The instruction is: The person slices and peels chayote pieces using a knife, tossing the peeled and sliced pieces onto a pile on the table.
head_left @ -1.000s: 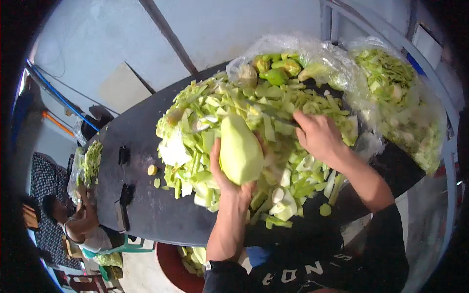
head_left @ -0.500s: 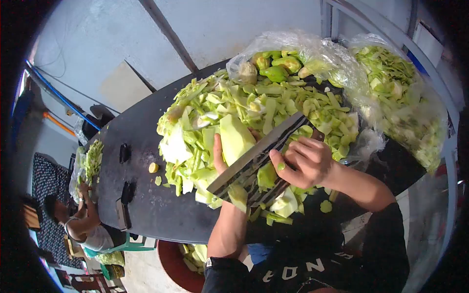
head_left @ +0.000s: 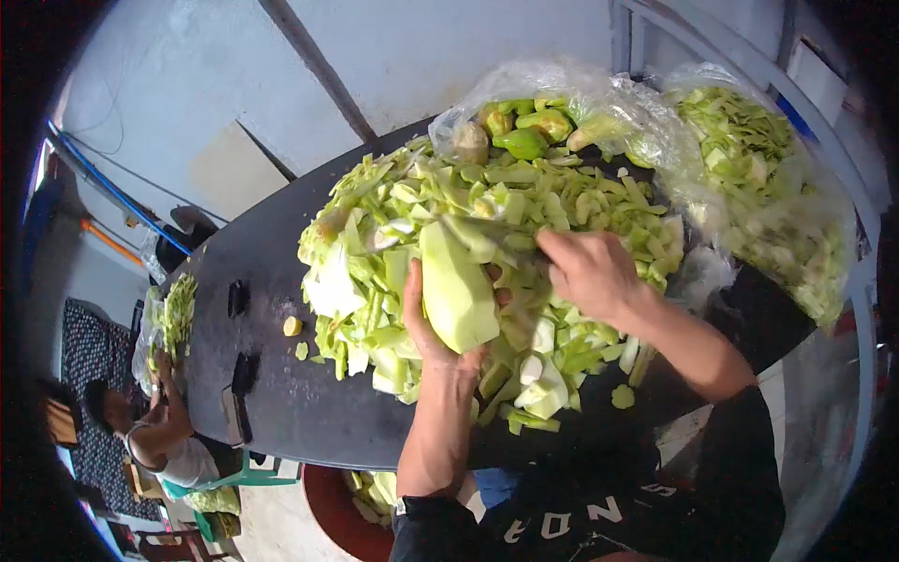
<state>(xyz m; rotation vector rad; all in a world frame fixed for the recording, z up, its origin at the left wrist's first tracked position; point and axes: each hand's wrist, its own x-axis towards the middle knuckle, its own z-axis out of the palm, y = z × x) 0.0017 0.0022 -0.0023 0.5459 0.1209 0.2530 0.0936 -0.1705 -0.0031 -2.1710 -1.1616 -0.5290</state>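
Note:
A large peeled pale green fruit [head_left: 457, 290] rests in my left hand [head_left: 433, 328], whose fingers wrap round its lower end and far side. My right hand [head_left: 592, 273] is closed on the handle of a knife [head_left: 501, 231]. The blade, blurred by motion, points left and lies across the upper part of the fruit. A big heap of cut green and white pieces [head_left: 375, 253] spreads under and around both hands.
On the dark table [head_left: 272, 375] lie a small yellowish piece [head_left: 292, 326] and two dark objects. Plastic bags [head_left: 796, 234] of slices and whole green fruits [head_left: 522, 143] stand behind. A red tub [head_left: 328, 525] is below; another person [head_left: 169, 431] sits at the far left.
The knife swung down in front of the fruit with its broad blade showing, then back up to the fruit's top. My left hand still holds the fruit in nearly the same place.

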